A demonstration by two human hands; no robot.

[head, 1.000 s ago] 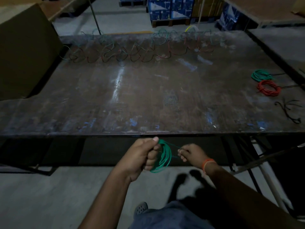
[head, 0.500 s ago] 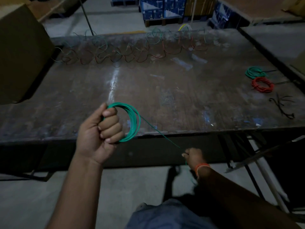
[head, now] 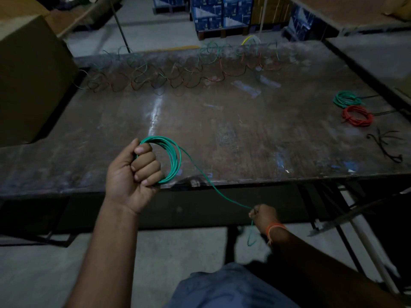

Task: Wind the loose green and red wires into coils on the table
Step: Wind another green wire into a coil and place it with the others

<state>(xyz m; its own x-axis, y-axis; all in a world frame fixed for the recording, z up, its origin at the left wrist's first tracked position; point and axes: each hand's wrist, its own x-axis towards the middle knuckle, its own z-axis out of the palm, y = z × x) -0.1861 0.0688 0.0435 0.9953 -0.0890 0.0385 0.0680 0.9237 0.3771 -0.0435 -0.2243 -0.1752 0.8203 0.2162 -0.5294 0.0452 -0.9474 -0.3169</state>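
Note:
My left hand point(head: 135, 172) grips a green wire coil point(head: 172, 160) of several loops, held above the near edge of the dark metal table point(head: 222, 134). A taut green strand point(head: 213, 185) runs from the coil down to my right hand point(head: 263, 215), which pinches it below the table edge; the wire's free end point(head: 251, 237) dangles beneath that hand. A finished green coil point(head: 345, 99) and a finished red coil point(head: 357, 115) lie at the table's right side. Loose green and red wires point(head: 178, 72) sprawl tangled along the far edge.
A large cardboard box point(head: 29, 78) stands at the table's left. Black cable ties point(head: 385, 144) lie near the right front corner. Blue cartons point(head: 222, 14) are stacked on the floor beyond. Another table point(head: 378, 56) adjoins on the right.
My left hand rose with the coil from below the table edge to above the tabletop one second ago. Over the last half second both hands barely moved.

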